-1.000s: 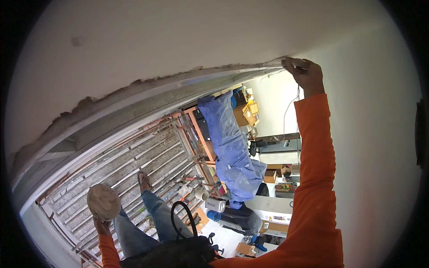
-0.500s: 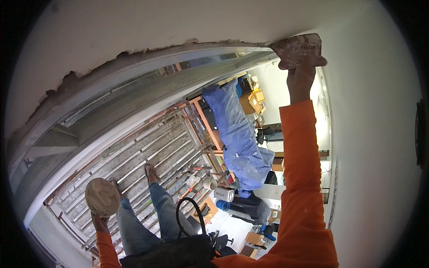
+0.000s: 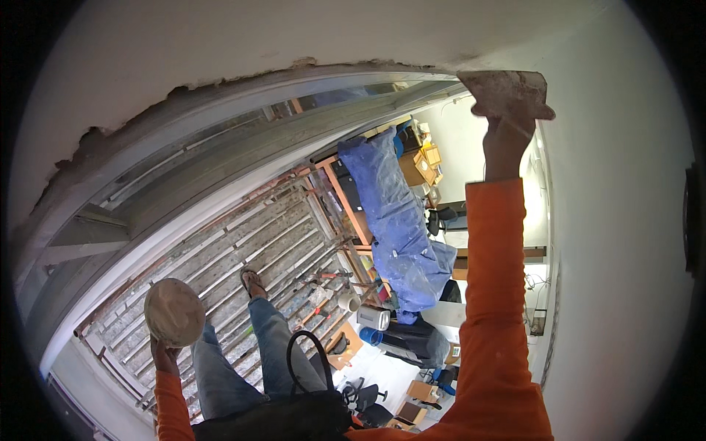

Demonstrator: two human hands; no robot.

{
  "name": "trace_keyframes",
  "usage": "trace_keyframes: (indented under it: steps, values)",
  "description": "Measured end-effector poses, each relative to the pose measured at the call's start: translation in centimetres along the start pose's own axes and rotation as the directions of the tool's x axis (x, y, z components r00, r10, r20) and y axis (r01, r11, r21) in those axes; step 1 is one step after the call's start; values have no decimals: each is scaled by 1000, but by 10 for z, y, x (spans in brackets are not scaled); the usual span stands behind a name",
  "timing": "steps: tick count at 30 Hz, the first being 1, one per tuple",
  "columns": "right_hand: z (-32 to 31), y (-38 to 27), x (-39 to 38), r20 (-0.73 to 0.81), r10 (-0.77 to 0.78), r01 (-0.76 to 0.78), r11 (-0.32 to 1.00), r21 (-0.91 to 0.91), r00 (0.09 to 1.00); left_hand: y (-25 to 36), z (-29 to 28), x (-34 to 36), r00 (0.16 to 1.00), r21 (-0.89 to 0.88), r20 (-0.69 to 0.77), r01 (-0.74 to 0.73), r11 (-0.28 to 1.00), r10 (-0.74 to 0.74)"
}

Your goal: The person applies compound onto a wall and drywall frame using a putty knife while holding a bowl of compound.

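My right hand (image 3: pixel 507 143) is raised high, its fingers closed on a wide, putty-smeared scraper (image 3: pixel 512 93). The blade's upper left corner lies at the wall surface (image 3: pixel 368 33), close to where the ragged crack (image 3: pixel 254 79) ends above the frame. Low on the left, my left hand (image 3: pixel 165 358) grips a round bowl (image 3: pixel 174 312) from below. Pale, greyish paste covers what shows of the bowl. Part of the left hand's fingers is hidden behind it.
A pale metal frame (image 3: pixel 243 106) curves under the crack. Far below my sandalled feet (image 3: pixel 252 281) is a slatted platform (image 3: pixel 220 257). Blue sheeting (image 3: pixel 401 228) covers shelving, with boxes (image 3: pixel 426 162) and chairs around it. A smooth wall (image 3: pixel 618 242) rises close on the right.
The scraper in my right hand has shifted right and slightly down, and its top edge is more level. My left hand has lifted the bowl a little, moving slightly right.
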State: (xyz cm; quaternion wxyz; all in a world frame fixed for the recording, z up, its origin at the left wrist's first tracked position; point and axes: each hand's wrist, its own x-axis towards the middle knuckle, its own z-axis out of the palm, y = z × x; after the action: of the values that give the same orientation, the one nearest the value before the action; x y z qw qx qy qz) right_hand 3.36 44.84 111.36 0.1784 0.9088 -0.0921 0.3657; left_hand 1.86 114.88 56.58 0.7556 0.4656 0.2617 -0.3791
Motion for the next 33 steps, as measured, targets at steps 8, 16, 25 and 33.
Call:
trace_keyframes:
  steps: [8,16,25,33]
  values:
    - [-19,-113,29,58,101,-114,948,298,993,-27,45,-12,987,-73,-63,-155,985,151]
    - [-56,-53,-37,285,547,-285,-87,954,787,-118,117,-11,989,-291,-85,-138,947,118]
    - [-21,-103,-108,612,-267,-565,236,791,745,-157,186,-38,983,-391,-51,-181,903,175]
    - [91,-328,-104,413,-903,44,421,906,115,-71,194,-63,900,-381,-203,-436,815,386]
